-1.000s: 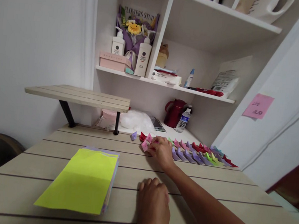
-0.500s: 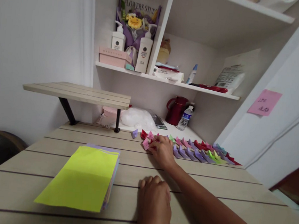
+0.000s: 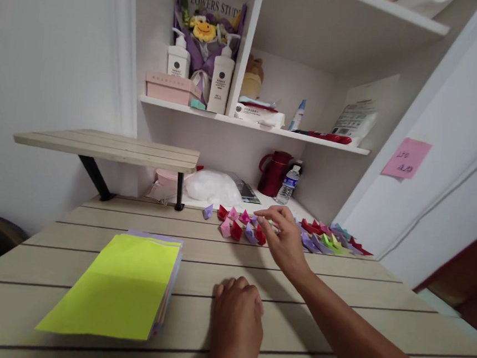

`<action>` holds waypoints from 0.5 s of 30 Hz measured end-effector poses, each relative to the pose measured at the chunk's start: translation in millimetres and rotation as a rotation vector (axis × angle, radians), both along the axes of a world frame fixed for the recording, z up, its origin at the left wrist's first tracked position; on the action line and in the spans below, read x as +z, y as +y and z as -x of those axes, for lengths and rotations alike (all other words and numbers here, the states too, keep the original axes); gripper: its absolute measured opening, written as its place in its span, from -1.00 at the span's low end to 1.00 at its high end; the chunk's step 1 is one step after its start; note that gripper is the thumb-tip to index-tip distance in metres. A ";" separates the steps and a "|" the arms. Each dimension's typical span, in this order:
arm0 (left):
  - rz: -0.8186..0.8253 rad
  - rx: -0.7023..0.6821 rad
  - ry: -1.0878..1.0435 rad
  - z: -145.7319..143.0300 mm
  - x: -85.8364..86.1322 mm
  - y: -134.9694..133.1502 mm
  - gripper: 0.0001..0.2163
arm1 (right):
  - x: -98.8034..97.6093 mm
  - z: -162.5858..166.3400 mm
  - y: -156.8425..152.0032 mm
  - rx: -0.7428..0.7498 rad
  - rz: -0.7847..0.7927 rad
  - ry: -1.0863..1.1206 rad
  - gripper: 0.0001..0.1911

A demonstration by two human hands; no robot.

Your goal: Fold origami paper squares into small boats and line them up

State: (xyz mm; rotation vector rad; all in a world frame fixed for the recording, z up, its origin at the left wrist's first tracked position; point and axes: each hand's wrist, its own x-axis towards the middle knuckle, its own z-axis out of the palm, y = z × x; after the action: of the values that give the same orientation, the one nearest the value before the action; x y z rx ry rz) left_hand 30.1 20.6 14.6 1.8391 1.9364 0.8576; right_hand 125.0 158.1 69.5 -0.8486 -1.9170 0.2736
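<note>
Two rows of small folded paper boats lie along the back of the table, among them a pink boat point(image 3: 226, 227), a red boat point(image 3: 236, 230) and a purple boat point(image 3: 208, 212) at the left end. My right hand point(image 3: 285, 240) hovers over the rows, thumb and fingers apart with nothing between them, and hides several boats behind it. Just by its fingertips is a red boat point(image 3: 261, 236). My left hand point(image 3: 238, 321) rests curled on the table nearer to me, closed, with nothing showing in it. Left of it lies a stack of paper point(image 3: 116, 285) with a yellow-green sheet on top.
A small raised shelf point(image 3: 107, 146) on black legs stands at the back left. Behind the boats are a white plastic bag point(image 3: 212, 188), a dark red jug point(image 3: 275, 174) and a water bottle point(image 3: 288, 184). Above runs a shelf edge point(image 3: 260, 126) bearing pump bottles.
My right hand has lifted from the boats at the left part of the rows and moved right, its fingers opening. The red and purple boats there now show. My left hand stays put.
</note>
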 end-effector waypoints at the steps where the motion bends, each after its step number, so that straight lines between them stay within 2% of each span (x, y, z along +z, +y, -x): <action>1: -0.004 -0.002 -0.003 0.2 -0.7 0.3 -0.69 | 0.8 -6.7 -3.6 0.013 0.044 0.032 -0.76; 4: -0.015 -0.004 -0.009 0.9 -2.7 1.8 -0.71 | -7.7 -23.6 -15.1 0.093 0.224 0.057 -0.70; 8: -0.033 0.004 -0.006 1.3 -3.7 3.1 -0.71 | -35.0 -34.4 -29.0 0.222 0.442 0.001 -0.75; 12: -0.055 0.010 0.000 1.1 -3.8 1.7 -0.72 | -58.4 -32.9 -40.6 0.285 0.566 -0.012 -0.77; 15: -0.060 0.004 0.003 1.1 -4.1 1.0 -0.71 | -66.3 -29.2 -43.1 0.292 0.607 0.024 -0.75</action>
State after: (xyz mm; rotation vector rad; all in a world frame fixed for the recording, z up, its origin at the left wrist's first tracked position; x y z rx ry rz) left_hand 29.0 21.6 10.5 1.8716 1.9366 0.9249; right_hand 154.2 115.0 3.2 -0.9360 -1.9554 1.0758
